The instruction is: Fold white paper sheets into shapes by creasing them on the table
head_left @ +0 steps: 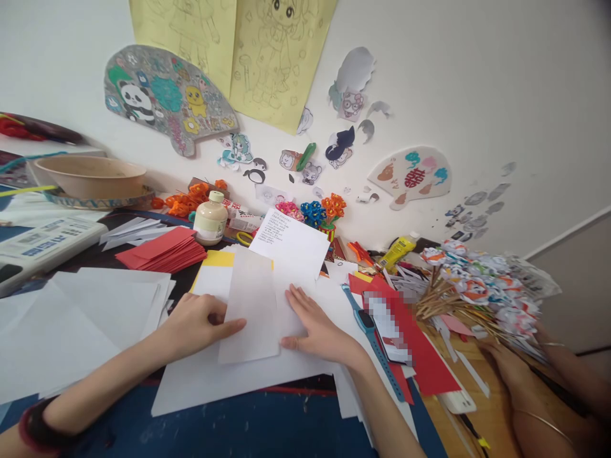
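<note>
In front of me a narrow folded sheet of white paper (251, 312) stands over larger white sheets (191, 381). My left hand (203, 324) grips its left edge, thumb on the front and the other fingers curled behind. To its right, my right hand (317, 324) rests with fingers spread on the white paper, its thumb tip close to the folded sheet's lower right edge. A yellow sheet (219, 259) peeks out behind. Beyond lies a white page with handwriting (291, 238).
A red paper stack (165, 249), a glue bottle (210, 219) and a bowl (90, 175) stand at the left and back. On the right lie a phone (387, 327), a blue watch (365, 318) and paper flowers (472, 280). Another person's hand (501, 362) is at the far right.
</note>
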Tool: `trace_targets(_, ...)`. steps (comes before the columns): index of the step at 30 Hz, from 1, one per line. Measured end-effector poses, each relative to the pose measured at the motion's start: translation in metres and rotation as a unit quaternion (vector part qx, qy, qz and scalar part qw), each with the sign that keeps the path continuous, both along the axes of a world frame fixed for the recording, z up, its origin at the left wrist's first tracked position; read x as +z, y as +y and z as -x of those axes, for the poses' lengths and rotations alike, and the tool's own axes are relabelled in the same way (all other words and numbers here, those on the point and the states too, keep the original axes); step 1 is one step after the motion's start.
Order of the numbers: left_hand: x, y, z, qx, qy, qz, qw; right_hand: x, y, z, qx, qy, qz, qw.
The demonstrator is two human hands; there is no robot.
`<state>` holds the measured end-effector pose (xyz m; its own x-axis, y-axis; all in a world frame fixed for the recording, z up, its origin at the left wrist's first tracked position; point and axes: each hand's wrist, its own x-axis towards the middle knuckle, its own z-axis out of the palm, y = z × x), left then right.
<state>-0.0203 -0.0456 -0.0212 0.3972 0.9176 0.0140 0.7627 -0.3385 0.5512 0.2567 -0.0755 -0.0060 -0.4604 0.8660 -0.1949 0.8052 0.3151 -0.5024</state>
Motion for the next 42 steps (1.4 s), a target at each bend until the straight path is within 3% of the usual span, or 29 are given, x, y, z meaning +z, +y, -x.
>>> trace_targets(8,0.006,-0.002,0.000,-0.004,0.043,0.044,0.998,-0.003,0.006,-0.003,0.014,-0.007,0.019,1.000)
trace_targets(42,0.004,0.004,0.011,-0.023,0.002,0.091,0.996,0.002,0.004,-0.008,0.027,0.006,0.028,0.999)
